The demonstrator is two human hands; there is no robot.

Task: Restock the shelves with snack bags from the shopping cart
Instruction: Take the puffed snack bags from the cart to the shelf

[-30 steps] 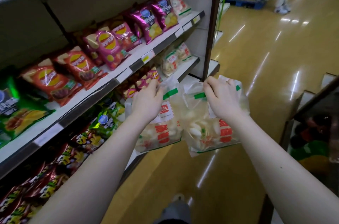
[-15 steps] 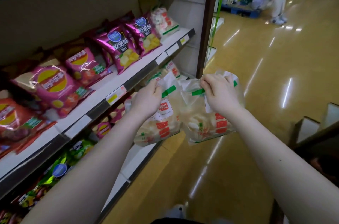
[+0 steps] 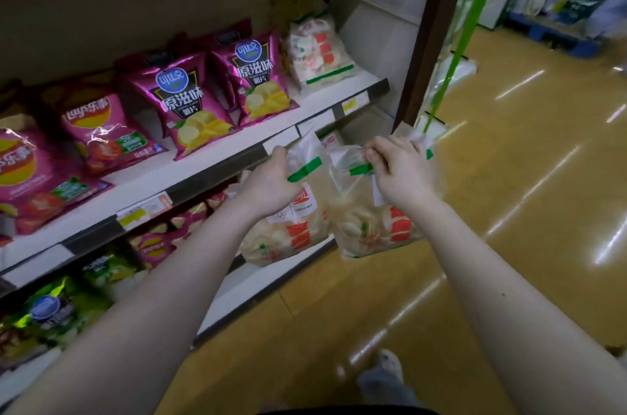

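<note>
1. Floor: a glossy yellow-brown surface that extends below and to the right of both grips.
2. Upper shelf: a white board with a dark front rail. It runs to the left of the left grip, and its front edge passes just above that grip.
3. Lower shelf: lies below the left grip. Green bags sit at its far left, blurred.
4. Upright post: dark brown, stands beyond and above the right grip, at the end of the upper shelf.
5. Shelf stock, above and left of the left grip:
   - two purple chip bags upright, side by side;
   - a pink chip bag further left;
   - a clear shelved snack bag nearest the post.
6. Left snack bag: clear, with red print and a green band. It hangs below the left grip, in front of the upper shelf's edge, off the shelf.
7. Right snack bag: the same type. It hangs below the right grip, just beside the left snack bag; contact between the two cannot be confirmed.
8. Left grip: fingers curled round the top of the left snack bag.
9. Right grip: fingers curled, pinching the top of the right snack bag at its green band.
10. Price label: on the shelf rail, left of the left grip.
</note>
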